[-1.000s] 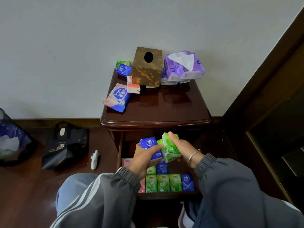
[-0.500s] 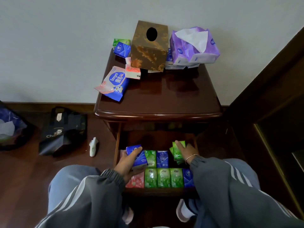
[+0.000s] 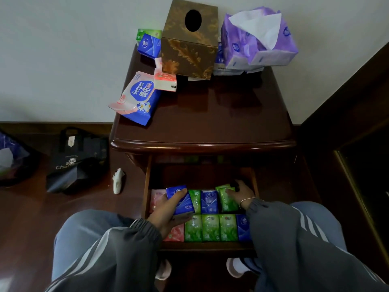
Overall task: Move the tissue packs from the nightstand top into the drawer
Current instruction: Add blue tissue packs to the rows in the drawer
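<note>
Both hands are down inside the open drawer (image 3: pixel 148 186), each closed on tissue packs: the left hand (image 3: pixel 168 213) wraps a blue pocket pack (image 3: pixel 181 200) with fingers along its top face and thumb beneath, and the right hand (image 3: pixel 239 193) clasps what looks like two green pocket packs (image 3: pixel 226 197) at the right end of the back row. Above and beyond the hands, the dark wooden nightstand (image 3: pixel 202 142) bears what is left to move. Largest there is the opened purple soft tissue pack (image 3: pixel 259 45) at the far right, a white sheet standing out of its top, with flatter packs under it that I cannot make out clearly. Left of it stands a brown patterned tissue box cover (image 3: pixel 189 41), which is probably not part of the job. Nearer, over the left edge, lies a blue-and-pink Deeyeo wipes pack (image 3: pixel 137 98), then a small pink pack (image 3: pixel 165 82) touching it, and a blue pack (image 3: pixel 148 47) lying on a green one (image 3: pixel 147 32) at the back left. Below the held packs, the drawer's front row holds a pink pack, three green and a blue, set side by side. These film-wrapped packs should be light, soft and a little slick; taking each across its short sides, and the purple one low on its body away from the loose sheet, seems safest.
</note>
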Tool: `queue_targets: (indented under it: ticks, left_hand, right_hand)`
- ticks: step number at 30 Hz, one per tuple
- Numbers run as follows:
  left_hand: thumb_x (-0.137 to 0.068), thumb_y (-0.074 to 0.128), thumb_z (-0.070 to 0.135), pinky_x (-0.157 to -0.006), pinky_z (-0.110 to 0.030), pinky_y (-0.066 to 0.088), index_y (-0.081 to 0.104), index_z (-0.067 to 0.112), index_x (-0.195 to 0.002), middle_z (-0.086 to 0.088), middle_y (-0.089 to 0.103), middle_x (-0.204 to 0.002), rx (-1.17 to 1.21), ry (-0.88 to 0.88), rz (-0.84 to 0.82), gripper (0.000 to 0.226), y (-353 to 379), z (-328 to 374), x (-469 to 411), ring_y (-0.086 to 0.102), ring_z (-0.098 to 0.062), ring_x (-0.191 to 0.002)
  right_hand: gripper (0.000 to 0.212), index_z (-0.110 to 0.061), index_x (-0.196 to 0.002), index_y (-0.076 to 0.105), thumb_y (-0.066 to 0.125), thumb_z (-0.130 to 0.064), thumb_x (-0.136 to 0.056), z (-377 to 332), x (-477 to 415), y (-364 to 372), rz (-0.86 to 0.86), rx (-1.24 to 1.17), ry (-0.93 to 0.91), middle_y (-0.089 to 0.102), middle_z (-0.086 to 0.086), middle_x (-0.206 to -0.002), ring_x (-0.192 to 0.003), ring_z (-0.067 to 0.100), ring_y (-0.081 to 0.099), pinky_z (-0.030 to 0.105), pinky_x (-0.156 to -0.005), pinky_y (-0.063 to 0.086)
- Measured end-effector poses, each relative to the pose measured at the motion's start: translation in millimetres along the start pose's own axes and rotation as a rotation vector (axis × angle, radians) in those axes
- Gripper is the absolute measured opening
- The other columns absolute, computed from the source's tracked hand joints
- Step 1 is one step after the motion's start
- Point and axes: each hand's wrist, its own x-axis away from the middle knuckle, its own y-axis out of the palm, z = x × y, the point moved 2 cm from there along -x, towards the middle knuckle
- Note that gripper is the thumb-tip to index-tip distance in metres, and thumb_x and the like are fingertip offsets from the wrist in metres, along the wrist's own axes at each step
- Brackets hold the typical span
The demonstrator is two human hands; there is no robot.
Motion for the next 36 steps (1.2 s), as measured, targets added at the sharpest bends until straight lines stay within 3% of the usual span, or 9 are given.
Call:
queue_targets:
  ticks: [6, 10, 14, 18, 22, 26, 30, 32, 36]
  left_hand:
    - [-0.082, 0.072, 0.032, -0.073, -0.043, 0.060, 0.052, 0.014, -0.118, -0.008, 0.076, -0.081, 0.008, -0.004, -0.018, 0.045, 3, -2, -1, 0.073, -0.030, -0.078]
    - [-0.082, 0.073, 0.031, -0.071, -0.041, 0.059, 0.052, 0.013, -0.120, -0.008, 0.075, -0.082, 0.006, -0.011, -0.025, 0.047, 2, -2, -2, 0.073, -0.028, -0.078]
    - [-0.082, 0.073, 0.030, -0.069, -0.039, 0.059, 0.053, 0.014, -0.120, -0.009, 0.075, -0.088, -0.008, -0.008, -0.030, 0.045, 3, -3, 0, 0.072, -0.026, -0.076]
    - [-0.085, 0.070, 0.027, -0.063, -0.034, 0.058, 0.054, 0.013, -0.119, -0.009, 0.075, -0.089, -0.010, -0.009, -0.049, 0.040, 6, 0, 4, 0.072, -0.023, -0.072]
    - [-0.085, 0.070, 0.026, -0.066, -0.035, 0.059, 0.053, 0.014, -0.121, -0.011, 0.074, -0.100, -0.043, 0.006, -0.058, 0.042, 10, 4, 10, 0.073, -0.025, -0.082]
    - [-0.082, 0.070, 0.035, -0.096, -0.045, 0.051, 0.052, 0.015, -0.126, -0.007, 0.071, -0.114, -0.142, 0.098, -0.088, 0.052, 17, 7, 13, 0.068, -0.024, -0.102]
    - [-0.077, 0.063, 0.046, -0.101, -0.041, 0.048, 0.051, 0.013, -0.128, -0.010, 0.067, -0.120, -0.113, 0.193, -0.141, 0.062, 32, 15, 19, 0.066, -0.023, -0.107]
    - [-0.079, 0.057, 0.048, -0.101, -0.041, 0.048, 0.047, 0.010, -0.131, -0.012, 0.065, -0.123, -0.119, 0.227, -0.155, 0.065, 41, 18, 22, 0.065, -0.024, -0.109]
    - [-0.079, 0.052, 0.055, -0.106, -0.047, 0.044, 0.044, 0.012, -0.134, -0.013, 0.062, -0.127, -0.111, 0.203, -0.224, 0.071, 58, 16, 29, 0.063, -0.026, -0.114]
  right_hand:
    - [0.050, -0.011, -0.132, 0.050, 0.060, -0.034, -0.089, -1, -6, 0, -0.121, 0.149, -0.059, 0.051, 0.013, -0.137, -0.121, 0.028, 0.053, 0.033, -0.097, 0.044]
    - [0.048, -0.012, -0.127, 0.050, 0.057, -0.040, -0.090, -3, -5, 0, -0.181, 0.192, -0.016, 0.057, 0.014, -0.127, -0.109, 0.030, 0.060, 0.033, -0.080, 0.052]
    - [0.050, -0.016, -0.137, 0.045, 0.056, -0.032, -0.091, -12, -5, -4, -0.133, 0.280, -0.137, 0.051, 0.009, -0.139, -0.122, 0.026, 0.053, 0.024, -0.092, 0.042]
    - [0.036, -0.014, -0.127, 0.058, 0.052, -0.028, -0.094, -15, -1, -2, -0.181, 0.335, -0.212, 0.057, 0.009, -0.133, -0.120, 0.024, 0.054, 0.024, -0.096, 0.041]
    - [0.050, -0.013, -0.142, 0.038, 0.047, -0.033, -0.096, -22, 8, -3, -0.255, 0.445, -0.189, 0.041, 0.011, -0.147, -0.132, 0.026, 0.042, 0.026, -0.104, 0.035]
    - [0.044, -0.011, -0.134, 0.048, 0.049, -0.032, -0.095, -53, 33, -12, -0.142, 0.266, -0.249, 0.050, 0.011, -0.138, -0.124, 0.026, 0.050, 0.027, -0.098, 0.041]
    - [0.022, -0.027, -0.103, 0.061, 0.051, -0.042, -0.092, -79, 81, -14, -0.391, -0.153, -0.217, 0.066, 0.000, -0.113, -0.106, 0.017, 0.063, 0.023, -0.077, 0.048]
    - [0.014, -0.032, -0.098, 0.057, 0.055, -0.043, -0.089, -82, 101, -14, -0.499, -0.297, -0.177, 0.065, -0.008, -0.103, -0.097, 0.012, 0.064, 0.029, -0.081, 0.051]
    - [0.036, -0.015, -0.116, 0.053, 0.068, -0.021, -0.084, -80, 114, -14, -0.472, -0.362, -0.213, 0.065, 0.001, -0.106, -0.102, 0.020, 0.062, 0.041, -0.095, 0.049]
